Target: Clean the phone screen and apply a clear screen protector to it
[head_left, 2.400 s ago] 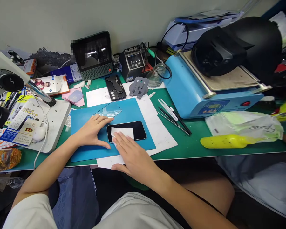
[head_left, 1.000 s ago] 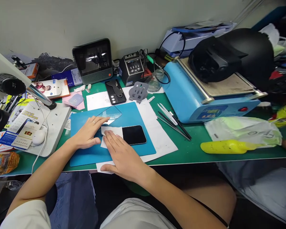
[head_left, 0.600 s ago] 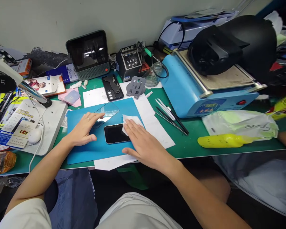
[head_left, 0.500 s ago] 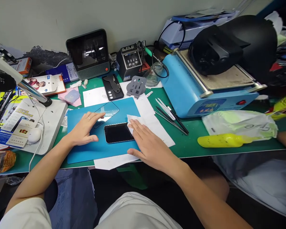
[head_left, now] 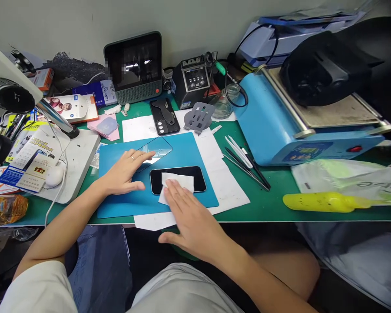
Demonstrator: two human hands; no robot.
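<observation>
Even, bright indoor light; sharp at centre, warped at edges.
Soft diffuse light from above, shadows faint under the hands. Glare patch on the glass sheet [head_left: 154, 150] and reflections on the far monitor [head_left: 134, 63], part of it blurred out. Helmet [head_left: 332, 65] far right reads very dark. Wide-angle bending of the bench edge [head_left: 280, 220]; left microscope [head_left: 6, 95] soft.

Plain grey wall [head_left: 68, 26] behind, green-topped workbench [head_left: 273, 200], even indoor light, dark floor below

Right hand [head_left: 185, 217] flat on white wipe [head_left: 176, 181] over phone [head_left: 177, 179], left hand [head_left: 125, 173] beside.
</observation>
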